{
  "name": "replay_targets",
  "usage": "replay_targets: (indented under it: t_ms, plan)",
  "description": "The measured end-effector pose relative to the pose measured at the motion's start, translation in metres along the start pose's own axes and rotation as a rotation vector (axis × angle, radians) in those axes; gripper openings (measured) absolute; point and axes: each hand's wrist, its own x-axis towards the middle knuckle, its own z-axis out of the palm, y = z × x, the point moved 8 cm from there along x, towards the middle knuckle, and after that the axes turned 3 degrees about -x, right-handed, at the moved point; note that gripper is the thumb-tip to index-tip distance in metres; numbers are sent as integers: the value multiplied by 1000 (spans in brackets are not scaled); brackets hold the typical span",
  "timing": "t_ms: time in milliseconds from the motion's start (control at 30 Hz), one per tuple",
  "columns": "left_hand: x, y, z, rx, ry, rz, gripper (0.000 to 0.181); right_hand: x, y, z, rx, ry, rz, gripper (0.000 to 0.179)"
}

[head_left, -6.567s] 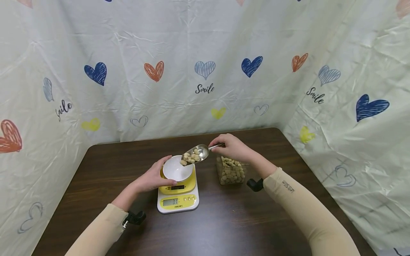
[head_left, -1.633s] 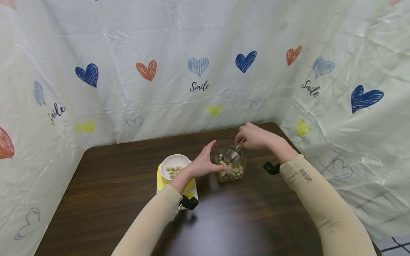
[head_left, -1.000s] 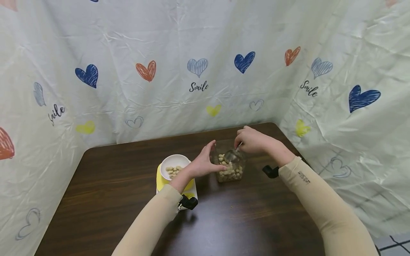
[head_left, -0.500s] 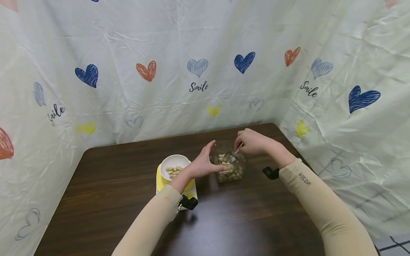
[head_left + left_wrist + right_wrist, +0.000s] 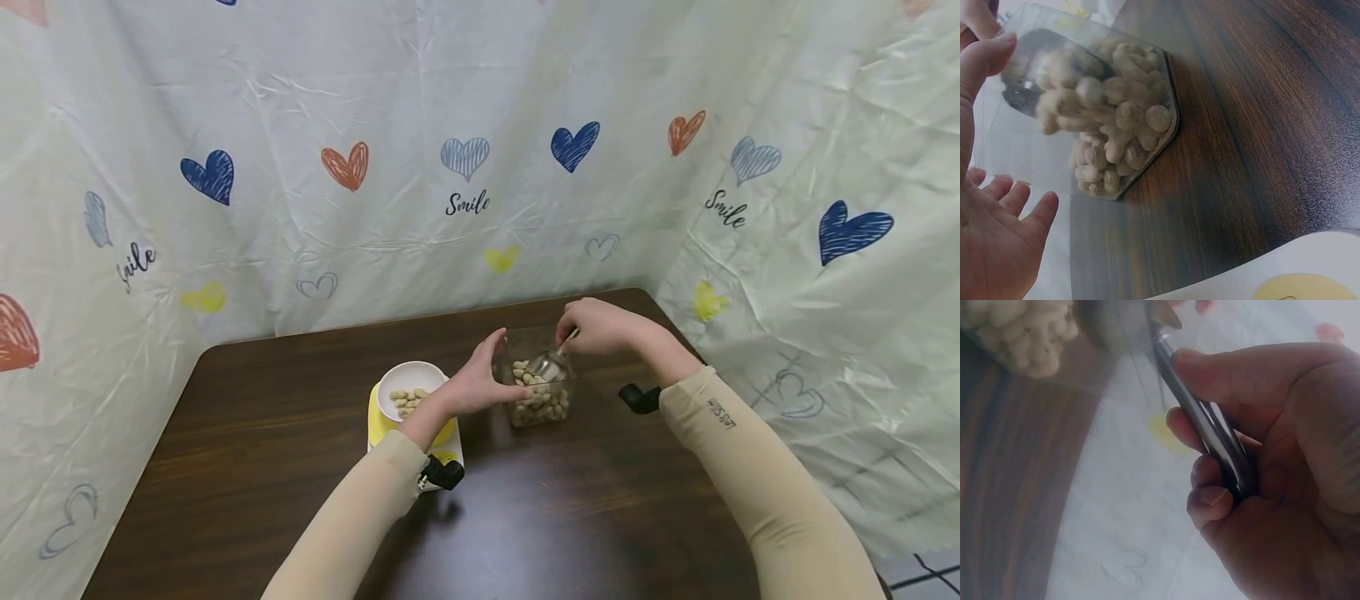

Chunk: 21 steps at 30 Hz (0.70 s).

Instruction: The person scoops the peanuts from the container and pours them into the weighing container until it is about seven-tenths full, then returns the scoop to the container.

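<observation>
My right hand (image 5: 596,327) grips the handle of a metal scoop (image 5: 549,367), fingers wrapped round it in the right wrist view. The scoop's bowl is inside a clear square container (image 5: 1025,147) of unshelled peanuts (image 5: 1129,147). Peanuts lie on the scoop in the left wrist view, seen blurred through the wall. Across the container's near left side, my left hand (image 5: 474,385) holds it between thumb and fingers. Left of it, a white bowl (image 5: 411,377) with several peanuts stands on a yellow and white kitchen scale (image 5: 377,427). My left forearm hides the scale's display.
Everything stands on a dark wooden table (image 5: 285,442). A white curtain (image 5: 390,83) printed with hearts hangs behind and on both sides. A small crumb lies on the table in front of the container.
My left hand went from the bowl to the container. The scoop moved from above the bowl into the container, and peanuts now lie in the bowl. Lately the scoop has shifted slightly right.
</observation>
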Motion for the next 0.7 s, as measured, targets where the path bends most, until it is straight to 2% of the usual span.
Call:
replay_targets:
  t_ms: [233, 400, 700]
  plan:
    - [1, -3, 0, -8, 4, -9, 122, -4, 17, 0, 116, -12, 68, 9]
    - [1, -3, 0, -8, 8, -6, 121, -3, 22, 4, 151, -19, 64, 10]
    - [0, -2, 0, 9, 10, -8, 121, -9, 29, -3, 239, -3, 95, 14]
